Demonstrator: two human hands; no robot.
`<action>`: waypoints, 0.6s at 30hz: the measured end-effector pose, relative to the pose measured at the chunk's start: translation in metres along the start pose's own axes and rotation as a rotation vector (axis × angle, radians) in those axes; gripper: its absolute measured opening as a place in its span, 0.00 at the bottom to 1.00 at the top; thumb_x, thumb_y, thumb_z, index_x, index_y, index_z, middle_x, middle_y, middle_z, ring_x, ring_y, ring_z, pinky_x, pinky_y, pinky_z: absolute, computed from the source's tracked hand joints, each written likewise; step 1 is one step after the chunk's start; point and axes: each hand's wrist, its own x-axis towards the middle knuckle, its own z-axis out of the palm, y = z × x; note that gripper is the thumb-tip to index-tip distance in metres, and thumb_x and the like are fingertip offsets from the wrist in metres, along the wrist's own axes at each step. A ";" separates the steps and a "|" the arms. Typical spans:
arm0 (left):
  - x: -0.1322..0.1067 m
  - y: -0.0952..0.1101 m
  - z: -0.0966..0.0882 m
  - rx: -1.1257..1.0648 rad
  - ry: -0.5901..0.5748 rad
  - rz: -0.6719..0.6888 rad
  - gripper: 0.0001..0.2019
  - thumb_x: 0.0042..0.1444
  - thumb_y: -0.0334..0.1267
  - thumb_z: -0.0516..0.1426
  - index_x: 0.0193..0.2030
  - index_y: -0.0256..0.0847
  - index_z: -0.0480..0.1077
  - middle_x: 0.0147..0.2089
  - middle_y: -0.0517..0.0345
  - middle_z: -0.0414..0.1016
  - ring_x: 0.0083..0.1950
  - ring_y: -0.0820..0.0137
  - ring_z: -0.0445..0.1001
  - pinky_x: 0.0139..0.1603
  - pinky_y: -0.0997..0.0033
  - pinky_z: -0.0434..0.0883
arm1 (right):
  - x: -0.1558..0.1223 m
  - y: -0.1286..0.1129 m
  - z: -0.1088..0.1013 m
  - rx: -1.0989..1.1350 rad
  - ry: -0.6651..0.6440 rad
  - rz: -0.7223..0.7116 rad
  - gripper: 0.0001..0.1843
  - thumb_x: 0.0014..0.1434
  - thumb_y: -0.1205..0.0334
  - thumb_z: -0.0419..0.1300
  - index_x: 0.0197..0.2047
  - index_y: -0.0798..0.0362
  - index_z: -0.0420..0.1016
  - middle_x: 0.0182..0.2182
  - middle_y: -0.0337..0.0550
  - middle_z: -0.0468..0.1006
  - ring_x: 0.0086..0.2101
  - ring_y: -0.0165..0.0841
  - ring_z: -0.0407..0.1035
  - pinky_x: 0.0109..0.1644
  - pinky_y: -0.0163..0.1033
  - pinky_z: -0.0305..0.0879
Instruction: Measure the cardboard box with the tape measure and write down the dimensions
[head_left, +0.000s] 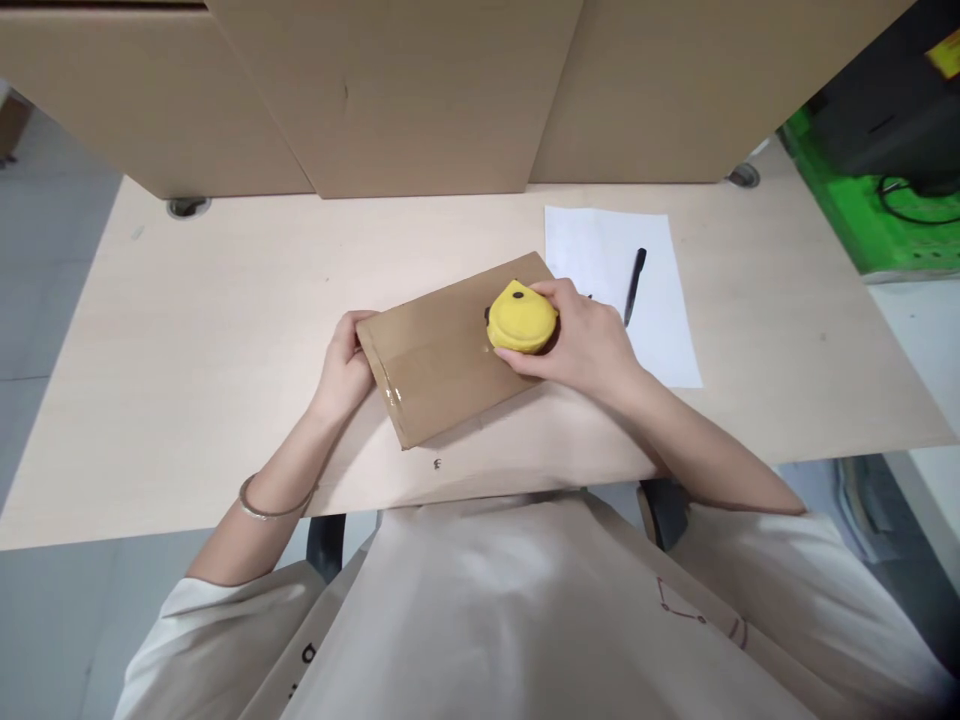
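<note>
A flat brown cardboard box (439, 355) lies at an angle on the light wooden desk (187, 350). My left hand (343, 372) grips its left end, fingers curled round the edge. My right hand (585, 340) is wrapped round a yellow tape measure (521, 317) that rests on the box's right end. No tape is seen drawn out of it.
A white sheet of paper (660, 330) lies to the right of the box with a black pen (634, 285) on it. Wooden partition panels (405, 90) stand along the back of the desk. A green machine (877, 200) is at the far right.
</note>
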 end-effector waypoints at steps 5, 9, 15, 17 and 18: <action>-0.025 0.011 -0.047 0.413 -0.343 0.196 0.52 0.62 0.46 0.69 0.92 0.41 0.61 0.84 0.33 0.79 0.81 0.38 0.82 0.83 0.35 0.81 | 0.031 -0.002 0.009 0.044 -0.096 -0.125 0.38 0.59 0.41 0.80 0.66 0.46 0.76 0.60 0.56 0.92 0.55 0.60 0.88 0.60 0.60 0.83; -0.053 0.042 -0.057 0.612 -0.510 0.175 0.64 0.68 0.58 0.70 1.01 0.54 0.41 0.84 0.37 0.83 0.69 0.40 0.91 0.65 0.44 0.88 | 0.067 -0.006 0.020 0.045 -0.136 -0.238 0.38 0.61 0.46 0.79 0.69 0.48 0.75 0.63 0.56 0.90 0.58 0.60 0.87 0.63 0.61 0.82; -0.081 0.103 -0.006 1.051 -0.563 0.040 0.59 0.73 0.55 0.71 1.02 0.53 0.48 0.60 0.44 0.95 0.44 0.46 0.93 0.41 0.58 0.74 | 0.095 -0.009 0.038 0.136 -0.224 -0.376 0.42 0.66 0.45 0.78 0.77 0.47 0.75 0.72 0.58 0.86 0.69 0.63 0.82 0.77 0.70 0.76; -0.086 0.112 0.007 1.156 -0.578 0.033 0.56 0.75 0.56 0.71 1.01 0.48 0.52 0.56 0.42 0.95 0.41 0.46 0.92 0.38 0.58 0.69 | 0.097 -0.002 0.037 0.161 -0.243 -0.436 0.45 0.69 0.40 0.79 0.81 0.44 0.74 0.78 0.57 0.83 0.77 0.66 0.75 0.85 0.77 0.66; -0.087 0.113 0.010 1.185 -0.587 0.039 0.56 0.75 0.57 0.71 1.01 0.46 0.53 0.55 0.41 0.95 0.40 0.46 0.92 0.36 0.58 0.67 | 0.097 0.003 0.034 0.172 -0.227 -0.451 0.45 0.70 0.36 0.78 0.82 0.43 0.74 0.79 0.57 0.81 0.81 0.67 0.72 0.88 0.79 0.60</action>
